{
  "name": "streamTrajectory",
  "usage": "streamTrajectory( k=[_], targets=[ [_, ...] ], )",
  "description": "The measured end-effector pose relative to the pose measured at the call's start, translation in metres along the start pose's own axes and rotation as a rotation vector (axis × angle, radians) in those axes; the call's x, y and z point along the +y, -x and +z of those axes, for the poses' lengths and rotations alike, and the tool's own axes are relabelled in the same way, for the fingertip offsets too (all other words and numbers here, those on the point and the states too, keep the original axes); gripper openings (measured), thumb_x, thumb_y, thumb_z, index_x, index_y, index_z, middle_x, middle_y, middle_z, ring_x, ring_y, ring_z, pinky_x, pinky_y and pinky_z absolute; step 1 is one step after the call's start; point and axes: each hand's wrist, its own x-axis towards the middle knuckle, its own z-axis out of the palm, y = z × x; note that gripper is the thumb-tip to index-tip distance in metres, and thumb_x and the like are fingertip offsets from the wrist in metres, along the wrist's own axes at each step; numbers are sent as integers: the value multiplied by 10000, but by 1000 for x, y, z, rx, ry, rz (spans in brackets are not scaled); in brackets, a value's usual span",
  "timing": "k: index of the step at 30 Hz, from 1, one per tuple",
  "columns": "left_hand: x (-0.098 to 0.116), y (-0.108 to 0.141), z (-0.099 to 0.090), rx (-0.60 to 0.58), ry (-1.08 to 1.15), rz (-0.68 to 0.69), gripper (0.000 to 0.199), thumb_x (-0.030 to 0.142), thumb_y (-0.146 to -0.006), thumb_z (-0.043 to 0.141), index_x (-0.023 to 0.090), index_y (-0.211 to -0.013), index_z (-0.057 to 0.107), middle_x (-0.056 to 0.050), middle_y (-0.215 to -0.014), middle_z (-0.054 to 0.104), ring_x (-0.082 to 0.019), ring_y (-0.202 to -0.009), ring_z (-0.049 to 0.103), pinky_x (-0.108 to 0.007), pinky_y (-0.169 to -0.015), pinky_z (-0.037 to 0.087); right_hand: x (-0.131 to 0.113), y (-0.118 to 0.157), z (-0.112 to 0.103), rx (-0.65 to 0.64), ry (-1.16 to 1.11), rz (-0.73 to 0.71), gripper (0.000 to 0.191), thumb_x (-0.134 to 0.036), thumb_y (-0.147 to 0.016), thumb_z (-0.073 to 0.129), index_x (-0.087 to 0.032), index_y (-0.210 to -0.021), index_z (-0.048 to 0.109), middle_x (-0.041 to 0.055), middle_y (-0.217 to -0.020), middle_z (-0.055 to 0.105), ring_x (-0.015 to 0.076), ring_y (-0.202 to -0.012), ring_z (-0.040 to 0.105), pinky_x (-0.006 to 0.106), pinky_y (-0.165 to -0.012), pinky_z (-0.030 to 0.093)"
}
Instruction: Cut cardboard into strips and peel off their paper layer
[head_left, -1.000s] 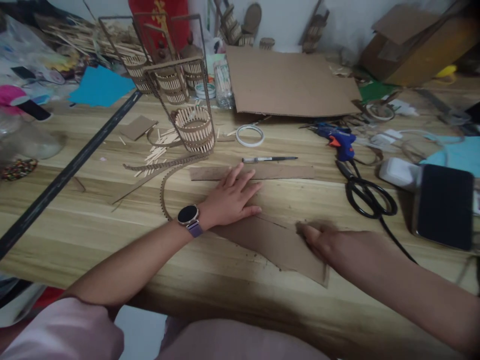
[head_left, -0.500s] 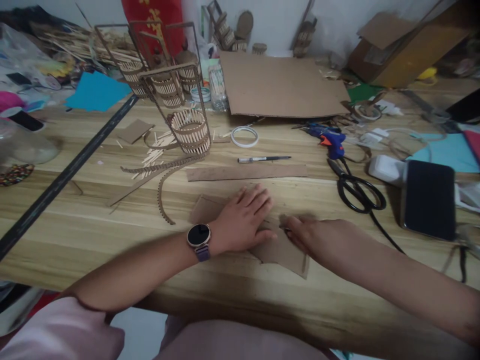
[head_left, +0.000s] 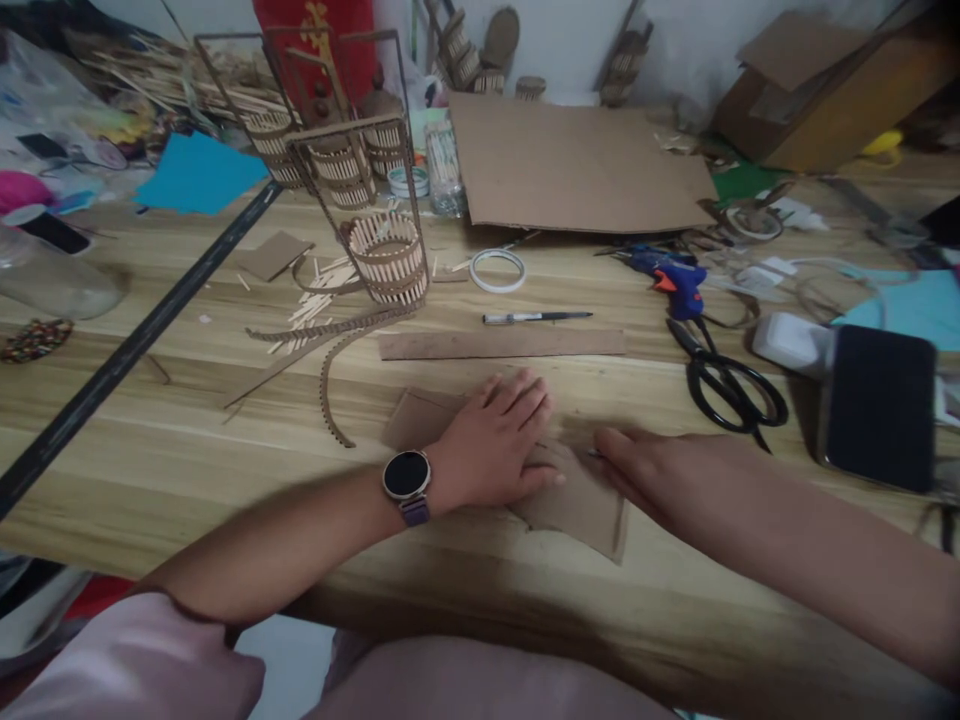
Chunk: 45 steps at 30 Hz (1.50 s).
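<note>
My left hand [head_left: 499,440] lies flat on a piece of brown cardboard [head_left: 574,510], its fingers stretched out. A watch [head_left: 407,475] is on that wrist. The cardboard has an uneven near edge, and part of it is hidden beneath the hand. At its right end, my right hand [head_left: 637,465] is closed in a pinch. Between those fingertips shows a small, thin, metallic tip [head_left: 594,453]; the rest of that tool is covered by the fingers. Just beyond both hands lie a long cardboard strip [head_left: 502,345] and a pen [head_left: 536,318].
A slatted basket [head_left: 388,262] with a tall handle stands behind, near curved corrugated strips [head_left: 326,395]. To the right are black-handled scissors [head_left: 735,390], a blue glue gun [head_left: 679,280] and a dark phone-like device [head_left: 877,405]. A tape ring [head_left: 497,271] and large cardboard sheet [head_left: 585,165] lie farther back.
My right hand has slid a little to the right over the cardboard, still pinched. The left hand stays flat in place. The whole view has shifted slightly.
</note>
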Motion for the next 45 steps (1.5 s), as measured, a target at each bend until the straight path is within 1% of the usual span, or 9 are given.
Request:
streamTrajectory(
  k=[4, 8, 15, 20, 27, 31, 35, 41, 45],
  targets=[
    [0, 0, 0, 2, 0, -6, 827, 704, -1012, 391, 81, -1556, 423, -189, -1650, 368, -333, -1586, 222, -513, -1264, 206, -12, -15, -4, -82, -10, -29, 243, -225, -1020, 424, -210, -1042, 665, 62, -852, 761, 212, -691, 724, 303, -500, 259],
    [1, -1, -2, -27, 1, -10, 858, 704, -1014, 385, 49, -1568, 394, -184, -1661, 348, -341, -1589, 206, -516, -1276, 190, -18, -25, -5, -102, 33, -22, 246, -181, -997, 478, -208, -1166, 654, 64, -937, 779, 222, -765, 751, 291, -507, 272],
    [3, -2, -5, -56, 3, -27, 844, 707, -1014, 389, 70, -1568, 402, -179, -1663, 344, -334, -1591, 203, -507, -1281, 176, -15, -23, -3, -54, 25, -64, 190, -183, -986, 477, -208, -1052, 654, 48, -893, 777, 202, -721, 738, 293, -500, 253],
    [3, -2, -7, -71, 0, -26, 855, 703, -1017, 383, 58, -1579, 376, -179, -1674, 318, -337, -1595, 184, -519, -1280, 176, -12, -23, 3, -12, -1, -72, 247, -194, -982, 468, -221, -1123, 668, 50, -879, 775, 194, -693, 725, 287, -491, 279],
    [3, -2, -7, -64, -9, -21, 845, 700, -1022, 377, 56, -1568, 396, -185, -1667, 331, -336, -1592, 201, -521, -1274, 193, -19, -29, -6, -91, 40, -34, 187, -147, -946, 521, -209, -1041, 669, 55, -837, 763, 202, -672, 725, 276, -473, 243],
    [2, -1, -6, -49, -4, -19, 853, 706, -1017, 383, 58, -1572, 392, -180, -1667, 330, -333, -1590, 208, -513, -1278, 186, -24, -31, -11, -185, 94, 2, 220, -137, -967, 507, -216, -1090, 671, 66, -814, 766, 222, -674, 734, 284, -461, 198],
    [2, 0, -5, -61, 8, -25, 858, 706, -1018, 381, 59, -1581, 377, -175, -1671, 325, -330, -1589, 213, -500, -1278, 194, -26, -29, -13, -178, 110, -1, 315, -70, -947, 478, -201, -1165, 664, 91, -886, 783, 231, -735, 762, 284, -451, 208],
    [1, 1, -5, -67, 21, -26, 864, 709, -1016, 377, 64, -1591, 363, -168, -1674, 322, -326, -1588, 219, -487, -1278, 201, -26, -27, -13, -199, 108, 26, 279, -58, -904, 501, -210, -1061, 674, 67, -817, 762, 208, -644, 728, 271, -404, 183],
    [1, 1, -5, -69, 19, -31, 869, 714, -1015, 374, 66, -1593, 358, -170, -1674, 321, -333, -1582, 234, -493, -1274, 207, -19, -22, -4, -201, 120, 25, 286, -44, -904, 495, -213, -1065, 660, 69, -831, 760, 204, -643, 724, 271, -414, 149]
  ],
)
